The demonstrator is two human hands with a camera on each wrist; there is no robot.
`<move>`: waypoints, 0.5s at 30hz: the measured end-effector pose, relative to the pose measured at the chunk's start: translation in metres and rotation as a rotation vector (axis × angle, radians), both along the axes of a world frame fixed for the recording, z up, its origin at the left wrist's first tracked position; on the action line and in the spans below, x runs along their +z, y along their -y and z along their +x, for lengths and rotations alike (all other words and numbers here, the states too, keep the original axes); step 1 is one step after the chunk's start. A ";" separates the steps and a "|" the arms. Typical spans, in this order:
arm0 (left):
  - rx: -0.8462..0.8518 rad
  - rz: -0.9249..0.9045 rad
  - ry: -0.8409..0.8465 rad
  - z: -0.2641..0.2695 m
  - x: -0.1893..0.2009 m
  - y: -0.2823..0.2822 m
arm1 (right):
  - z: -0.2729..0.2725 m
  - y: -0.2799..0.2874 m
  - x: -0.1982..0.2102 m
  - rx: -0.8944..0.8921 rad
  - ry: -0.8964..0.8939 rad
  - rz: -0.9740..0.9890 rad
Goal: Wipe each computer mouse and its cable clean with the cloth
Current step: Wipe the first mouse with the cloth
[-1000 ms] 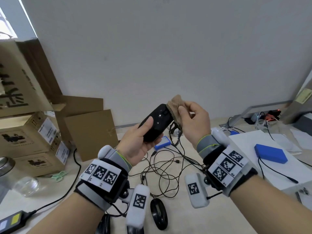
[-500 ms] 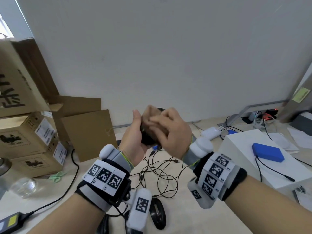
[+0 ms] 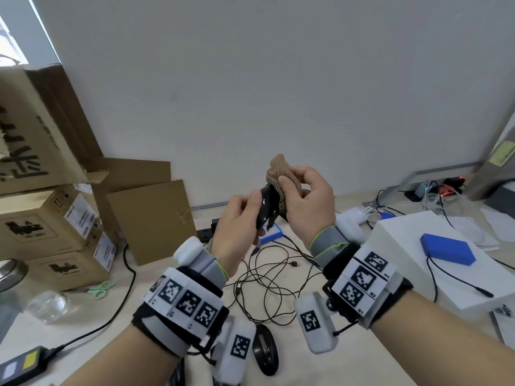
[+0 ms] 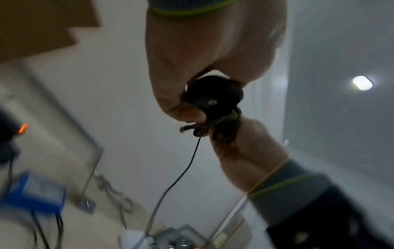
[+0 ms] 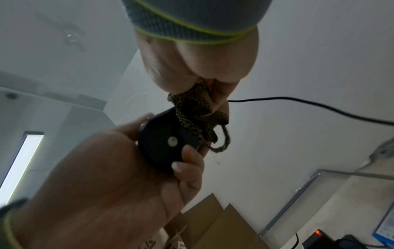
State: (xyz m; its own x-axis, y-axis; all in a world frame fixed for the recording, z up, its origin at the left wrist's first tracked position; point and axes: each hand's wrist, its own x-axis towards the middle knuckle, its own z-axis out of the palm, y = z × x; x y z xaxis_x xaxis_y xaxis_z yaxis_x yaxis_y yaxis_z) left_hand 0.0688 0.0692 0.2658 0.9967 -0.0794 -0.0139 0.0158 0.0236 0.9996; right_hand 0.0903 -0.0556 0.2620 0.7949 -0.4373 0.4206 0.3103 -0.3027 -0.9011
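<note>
My left hand [image 3: 239, 218] grips a black mouse [image 3: 266, 207] held up in the air, turned on its side, thumb along its top edge. My right hand [image 3: 303, 201] pinches a bunched brown cloth [image 3: 278, 174] against the mouse's far end. The wrist views show the mouse's underside [image 5: 162, 148] [image 4: 213, 97] with the cloth [image 5: 196, 116] [image 4: 221, 129] wrapped at its front, and its thin black cable [image 4: 183, 171] hanging down. A second black mouse [image 3: 266, 349] lies on the table between my wrists. Tangled black cables [image 3: 273, 285] spread over the table below my hands.
Cardboard boxes [image 3: 50, 218] stack at the left, with flat cardboard [image 3: 150, 218] leaning on the wall. A white box [image 3: 418, 263] carrying a blue case [image 3: 448, 249] sits at the right. Green scissors [image 3: 101, 288], a glass jar [image 3: 47, 305] and a small blue box [image 3: 271, 235] lie about.
My right hand came off the top of the mouse and back to its far end with the cloth. My left hand turned the mouse onto its side.
</note>
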 end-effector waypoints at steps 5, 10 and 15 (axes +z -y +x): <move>0.050 0.162 0.064 0.007 -0.010 0.003 | -0.027 -0.016 -0.007 0.107 0.121 -0.305; -0.067 -0.164 -0.242 0.010 -0.013 -0.003 | -0.030 -0.010 -0.002 0.241 0.120 -0.388; -0.203 -0.315 -0.365 0.005 -0.004 -0.013 | -0.013 0.010 0.006 0.093 0.015 -0.059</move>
State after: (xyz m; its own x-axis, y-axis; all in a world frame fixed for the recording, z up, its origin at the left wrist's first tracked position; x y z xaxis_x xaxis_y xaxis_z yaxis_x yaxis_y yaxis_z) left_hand 0.0738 0.0825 0.2618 0.8954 -0.3270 -0.3023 0.3979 0.2826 0.8728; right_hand 0.0775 -0.0657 0.2678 0.8245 -0.3354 0.4557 0.3530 -0.3246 -0.8775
